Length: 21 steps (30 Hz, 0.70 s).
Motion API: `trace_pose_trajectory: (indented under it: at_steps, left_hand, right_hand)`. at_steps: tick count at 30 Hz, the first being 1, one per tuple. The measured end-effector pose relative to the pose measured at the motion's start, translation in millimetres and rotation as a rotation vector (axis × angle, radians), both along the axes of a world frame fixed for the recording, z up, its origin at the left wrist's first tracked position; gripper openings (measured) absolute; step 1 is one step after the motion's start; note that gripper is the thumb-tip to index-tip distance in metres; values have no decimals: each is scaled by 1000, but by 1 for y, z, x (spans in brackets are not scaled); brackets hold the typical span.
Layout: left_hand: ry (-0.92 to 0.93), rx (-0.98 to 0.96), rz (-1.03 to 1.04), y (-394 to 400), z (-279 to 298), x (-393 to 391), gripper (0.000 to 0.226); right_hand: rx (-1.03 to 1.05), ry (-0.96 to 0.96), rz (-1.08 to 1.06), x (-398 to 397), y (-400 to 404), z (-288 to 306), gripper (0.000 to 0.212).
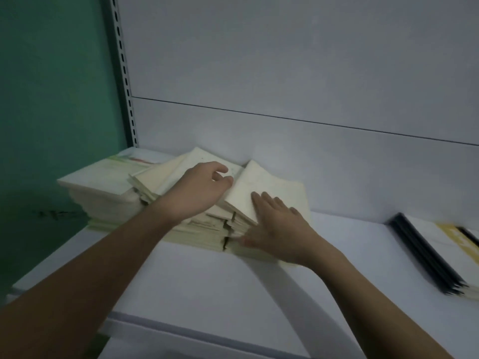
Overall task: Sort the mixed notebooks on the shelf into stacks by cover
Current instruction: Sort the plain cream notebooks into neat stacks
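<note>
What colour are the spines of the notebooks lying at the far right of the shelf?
Dark, black or very dark blue, on the right-hand notebooks; seen in the head view.

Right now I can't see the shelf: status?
Left hand gripping cream notebooks. Right hand flat on messy cream pile. Dark-spined stack apart, right.

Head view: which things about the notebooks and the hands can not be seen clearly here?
- Cover designs of the cream notebook pile: dim and blurred, no print readable.
- Notebook count: edges merge, forearms cover part.
- Left hand: fingers curl at a tilted cover's edge; a grip cannot be confirmed.
- Right hand: palm hides what lies under it.
- Dark-spined stack: cut off by the right edge, motion-blurred.
</note>
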<state>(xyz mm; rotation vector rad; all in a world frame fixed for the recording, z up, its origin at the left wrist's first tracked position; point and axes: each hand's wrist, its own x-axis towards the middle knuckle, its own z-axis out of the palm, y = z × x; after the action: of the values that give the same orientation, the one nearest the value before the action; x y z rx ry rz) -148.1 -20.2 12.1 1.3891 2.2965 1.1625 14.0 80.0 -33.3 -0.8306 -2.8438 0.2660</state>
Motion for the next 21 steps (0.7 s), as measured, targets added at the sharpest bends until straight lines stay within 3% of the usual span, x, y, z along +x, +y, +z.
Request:
trace_pose_trajectory:
  at_steps: [2, 4, 6, 9, 11, 12, 15, 17, 21]
  left_hand:
    - [-122, 2, -70, 5, 0, -3, 39]
    - [-210, 10, -100, 12, 0, -3, 34]
    - [-363, 49, -92, 17, 4, 4, 30]
    - [-860, 96, -171, 21, 11, 15, 39]
    - [-1144, 94, -275, 17, 18, 24, 52]
    - [-1192, 92, -289, 17, 21, 28, 53]
    - [-1123, 91, -200, 16, 24, 43, 28]
    - [-1040, 94, -115, 13, 18, 50, 21]
    - [-946, 233, -58, -5, 15, 36, 32]
  right_hand:
    - [90, 36, 6, 8, -5, 0, 54]
    - [-18, 73, -18, 21, -12, 10, 38]
    - [-141, 243, -68, 32, -11, 14, 37]
    - [-71, 563, -89, 37, -1, 14, 37]
    - [4, 565, -20, 38, 2, 18, 38]
    - [42, 540, 49, 38, 0, 21, 39]
    - [124, 410, 241, 44, -6, 23, 42]
    - [64, 357, 255, 50, -2, 22, 48]
    - [-278, 642, 30, 57, 3, 12, 67]
